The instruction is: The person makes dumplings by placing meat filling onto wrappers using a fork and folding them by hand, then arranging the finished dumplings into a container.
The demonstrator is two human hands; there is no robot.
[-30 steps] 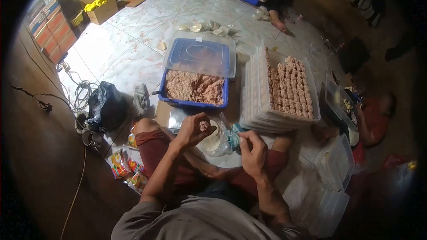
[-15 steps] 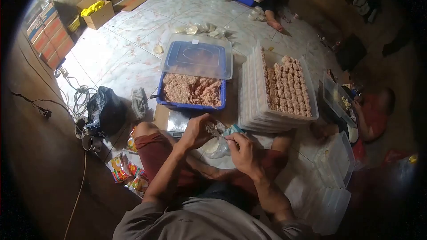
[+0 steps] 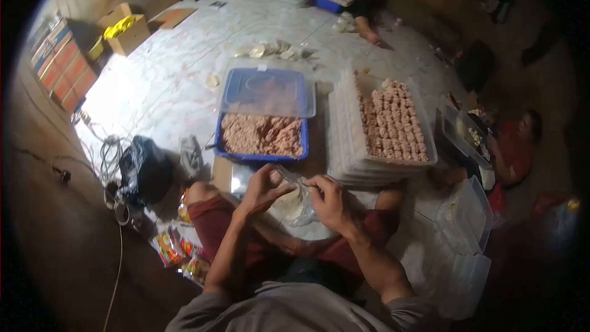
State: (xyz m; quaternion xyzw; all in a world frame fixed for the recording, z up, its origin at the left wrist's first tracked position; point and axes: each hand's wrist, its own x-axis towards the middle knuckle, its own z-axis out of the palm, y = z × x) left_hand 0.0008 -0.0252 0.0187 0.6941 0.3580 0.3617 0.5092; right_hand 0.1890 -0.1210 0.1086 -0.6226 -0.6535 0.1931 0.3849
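Observation:
Above my lap, a clear plastic bag [image 3: 300,214] hangs with pale round wrappers [image 3: 289,203] inside. My left hand [image 3: 264,190] pinches the bag's upper edge on one side. On the other side my right hand [image 3: 330,201] grips the edge with fingers closed. Just beyond my hands stands a blue tub [image 3: 218,147] of pinkish minced filling [image 3: 261,135]. A translucent lid [image 3: 264,92] lies across its far part. Right of the tub, a stack of clear trays [image 3: 344,141] carries rows of lumpy filled pieces [image 3: 393,120] in its top tray.
Left of me are a black plastic bag [image 3: 147,169], a metal cup [image 3: 121,214] and colourful packets [image 3: 175,249]. Bagged wrappers [image 3: 276,49] lie beyond the tub. Two other people [image 3: 516,147] sit at the right and back. Clear containers [image 3: 464,215] stand at my right.
My hands have shifted on the bag, and its top is drawn out between them. The teal patch by my right hand no longer shows. The whole view has shifted slightly.

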